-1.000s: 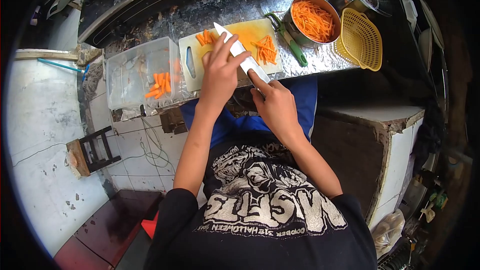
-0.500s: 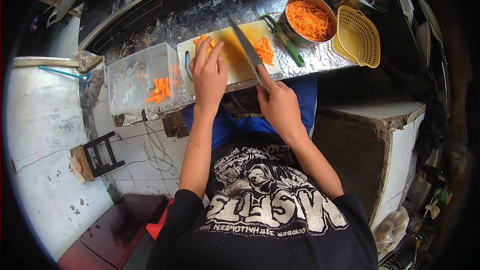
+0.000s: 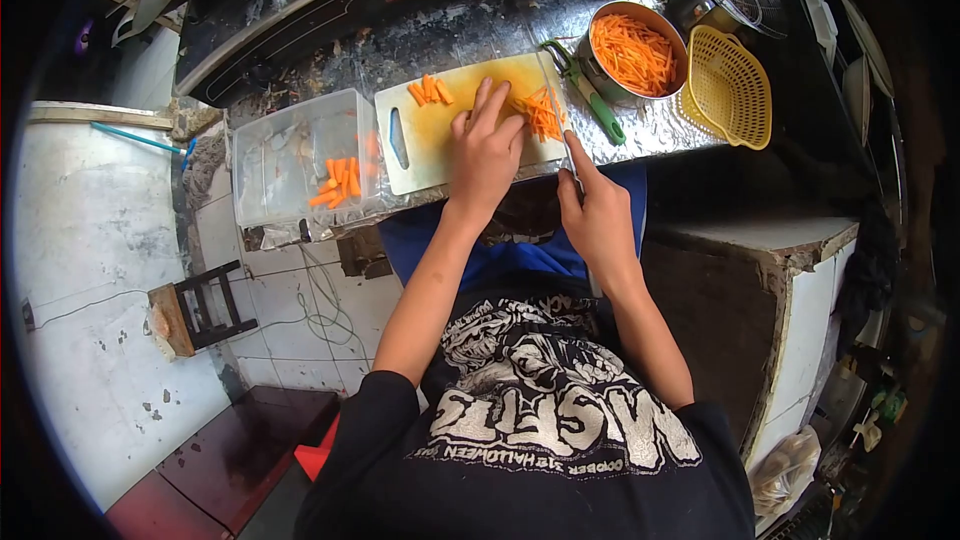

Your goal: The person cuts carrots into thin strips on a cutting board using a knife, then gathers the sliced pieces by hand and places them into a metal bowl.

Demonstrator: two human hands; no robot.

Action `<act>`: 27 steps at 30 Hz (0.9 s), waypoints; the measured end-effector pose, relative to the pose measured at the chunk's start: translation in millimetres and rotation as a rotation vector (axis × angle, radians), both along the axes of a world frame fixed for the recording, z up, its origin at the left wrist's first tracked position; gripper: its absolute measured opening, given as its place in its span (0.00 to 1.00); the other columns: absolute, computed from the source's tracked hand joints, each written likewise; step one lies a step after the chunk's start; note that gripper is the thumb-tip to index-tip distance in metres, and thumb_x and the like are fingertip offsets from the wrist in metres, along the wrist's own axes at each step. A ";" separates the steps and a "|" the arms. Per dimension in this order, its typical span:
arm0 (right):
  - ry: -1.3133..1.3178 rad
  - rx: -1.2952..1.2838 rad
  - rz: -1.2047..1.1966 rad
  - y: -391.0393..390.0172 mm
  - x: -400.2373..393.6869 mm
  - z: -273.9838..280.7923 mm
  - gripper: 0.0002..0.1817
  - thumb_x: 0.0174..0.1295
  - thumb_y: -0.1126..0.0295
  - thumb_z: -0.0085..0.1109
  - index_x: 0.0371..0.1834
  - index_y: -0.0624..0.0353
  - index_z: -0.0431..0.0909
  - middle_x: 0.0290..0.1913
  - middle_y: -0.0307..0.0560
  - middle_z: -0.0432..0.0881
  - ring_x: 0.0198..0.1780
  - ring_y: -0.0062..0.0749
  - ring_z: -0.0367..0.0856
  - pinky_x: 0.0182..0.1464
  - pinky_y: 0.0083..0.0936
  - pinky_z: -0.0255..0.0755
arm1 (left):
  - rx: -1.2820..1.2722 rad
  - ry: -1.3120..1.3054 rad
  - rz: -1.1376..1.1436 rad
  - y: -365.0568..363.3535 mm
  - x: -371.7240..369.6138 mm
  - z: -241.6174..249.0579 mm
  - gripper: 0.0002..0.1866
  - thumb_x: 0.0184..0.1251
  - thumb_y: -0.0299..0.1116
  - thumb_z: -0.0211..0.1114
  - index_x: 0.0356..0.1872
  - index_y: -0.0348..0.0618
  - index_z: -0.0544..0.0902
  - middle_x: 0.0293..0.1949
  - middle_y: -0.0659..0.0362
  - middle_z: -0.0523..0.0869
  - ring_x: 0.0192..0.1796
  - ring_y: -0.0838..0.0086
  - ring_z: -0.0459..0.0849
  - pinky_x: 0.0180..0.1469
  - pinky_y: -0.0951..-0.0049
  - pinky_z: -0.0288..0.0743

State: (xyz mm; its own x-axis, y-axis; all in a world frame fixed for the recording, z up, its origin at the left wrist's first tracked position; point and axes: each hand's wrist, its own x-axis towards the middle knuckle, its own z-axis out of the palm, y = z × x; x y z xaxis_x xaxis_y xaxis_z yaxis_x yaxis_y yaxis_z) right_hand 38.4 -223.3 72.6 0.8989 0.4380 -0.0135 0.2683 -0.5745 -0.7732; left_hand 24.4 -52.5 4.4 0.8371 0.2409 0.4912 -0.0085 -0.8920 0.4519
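Observation:
My right hand (image 3: 603, 220) grips a knife (image 3: 556, 105), whose blade lies over the right end of the cutting board (image 3: 430, 160), beside a pile of carrot strips (image 3: 541, 115). My left hand (image 3: 486, 155) rests on the middle of the board with fingers spread, its fingertips near the left side of that pile; nothing shows in its grasp. Short carrot pieces (image 3: 430, 91) sit at the board's upper left. More carrot pieces (image 3: 338, 183) lie in the clear plastic container (image 3: 270, 165) left of the board.
A pot (image 3: 600, 75) full of carrot strips (image 3: 632, 52) stands at the right, with a yellow basket (image 3: 725, 90) beside it. A green-handled peeler (image 3: 600, 115) lies between board and pot. Behind is a black stove (image 3: 400, 15).
My left hand has moved right, from the short carrot pieces towards the cut strips. The knife has shifted right and turned more upright in view, past the strips. The camera view has shifted slightly.

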 end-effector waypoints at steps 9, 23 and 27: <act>0.033 0.016 -0.047 -10.2 3.0 -0.1 0.25 0.71 0.73 0.57 0.72 0.55 0.73 0.27 0.64 0.78 0.27 0.51 0.78 0.35 0.38 0.73 | 0.080 0.254 0.344 73.4 -10.7 4.5 0.21 0.65 0.43 0.72 0.57 0.46 0.87 0.76 0.47 0.69 0.81 0.51 0.59 0.72 0.50 0.61; 0.086 -0.006 -0.016 -8.4 1.3 -0.4 0.25 0.70 0.73 0.57 0.71 0.57 0.73 0.30 0.67 0.81 0.33 0.62 0.83 0.38 0.46 0.73 | 0.010 0.046 0.191 77.6 -11.9 -4.6 0.10 0.67 0.31 0.69 0.47 0.42 0.90 0.71 0.48 0.76 0.78 0.53 0.65 0.71 0.56 0.61; 0.080 -0.005 -0.004 -5.8 -0.1 -0.4 0.25 0.70 0.73 0.57 0.71 0.58 0.73 0.30 0.67 0.82 0.34 0.62 0.83 0.39 0.47 0.74 | 0.043 0.085 0.172 71.2 -9.7 -1.7 0.10 0.66 0.31 0.69 0.47 0.46 0.91 0.72 0.49 0.76 0.79 0.53 0.65 0.71 0.54 0.60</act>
